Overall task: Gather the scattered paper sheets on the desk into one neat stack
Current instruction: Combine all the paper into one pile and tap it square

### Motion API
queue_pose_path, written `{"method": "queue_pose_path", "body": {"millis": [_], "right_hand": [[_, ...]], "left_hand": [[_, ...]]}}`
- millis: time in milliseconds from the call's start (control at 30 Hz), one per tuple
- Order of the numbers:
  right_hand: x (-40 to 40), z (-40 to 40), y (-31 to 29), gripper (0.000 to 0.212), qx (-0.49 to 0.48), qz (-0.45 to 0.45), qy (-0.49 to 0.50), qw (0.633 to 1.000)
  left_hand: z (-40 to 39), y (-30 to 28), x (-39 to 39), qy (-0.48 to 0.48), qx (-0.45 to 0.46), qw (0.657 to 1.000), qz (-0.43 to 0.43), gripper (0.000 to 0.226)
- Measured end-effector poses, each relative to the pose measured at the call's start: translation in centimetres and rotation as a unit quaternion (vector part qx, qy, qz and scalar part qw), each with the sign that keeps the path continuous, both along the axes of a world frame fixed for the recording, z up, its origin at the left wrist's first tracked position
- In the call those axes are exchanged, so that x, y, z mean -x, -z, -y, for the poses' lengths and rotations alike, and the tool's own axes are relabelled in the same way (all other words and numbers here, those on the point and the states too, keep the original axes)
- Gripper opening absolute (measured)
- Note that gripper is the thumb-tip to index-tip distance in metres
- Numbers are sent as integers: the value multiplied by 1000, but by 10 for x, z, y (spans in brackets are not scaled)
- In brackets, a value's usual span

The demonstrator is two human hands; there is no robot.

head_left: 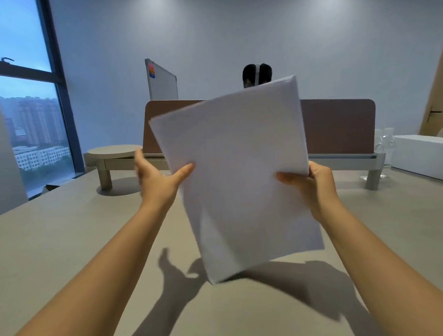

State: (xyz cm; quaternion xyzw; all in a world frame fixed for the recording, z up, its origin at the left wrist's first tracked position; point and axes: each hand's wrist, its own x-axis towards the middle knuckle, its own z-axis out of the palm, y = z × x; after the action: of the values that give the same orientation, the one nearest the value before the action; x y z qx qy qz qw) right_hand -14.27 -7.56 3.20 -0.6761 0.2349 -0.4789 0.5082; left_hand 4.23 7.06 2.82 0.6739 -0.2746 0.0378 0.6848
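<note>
The right hand (312,185) pinches the paper sheets (238,177) by their right edge, lifted mid-frame above the desk (63,244), while the left hand (158,184), fingers spread, braces the opposite edge, likely to square them.

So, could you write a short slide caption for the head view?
Both hands, left and right, hold a sheaf of white paper sheets above the desk.

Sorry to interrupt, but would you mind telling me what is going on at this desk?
A person is holding a bundle of white paper sheets up above the desk. The right hand pinches its right edge; the left hand is open, thumb against its left edge. No loose sheets show on the desk.
</note>
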Motion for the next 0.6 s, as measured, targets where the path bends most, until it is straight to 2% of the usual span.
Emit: {"method": "queue_pose_path", "body": {"millis": [67, 100, 167, 233, 333, 500, 600], "right_hand": [[4, -5, 5, 19, -21, 32, -37, 999], [6, -8, 5, 18, -26, 40, -50, 998], [6, -9, 2, 17, -46, 47, -57, 996], [7, -6, -5, 18, -72, 53, -46, 995], [11, -2, -9, 16, -81, 40, -54, 994], [21, -1, 18, 4, -104, -9, -70, 992], [21, -1, 25, 18, -115, -11, -43, 992]], "left_hand": [[5, 0, 9, 186, 76, 973, -110, 96], [7, -1, 13, 222, 89, 961, -141, 81], [8, -8, 19, 234, 99, 956, -150, 57], [9, -17, 19, 226, 124, 957, -134, 45], [5, -23, 19, 253, 126, 952, -114, 46], [6, 16, 25, 253, 28, 960, -119, 36], [11, 26, 28, 235, 38, 962, -130, 30]]}}
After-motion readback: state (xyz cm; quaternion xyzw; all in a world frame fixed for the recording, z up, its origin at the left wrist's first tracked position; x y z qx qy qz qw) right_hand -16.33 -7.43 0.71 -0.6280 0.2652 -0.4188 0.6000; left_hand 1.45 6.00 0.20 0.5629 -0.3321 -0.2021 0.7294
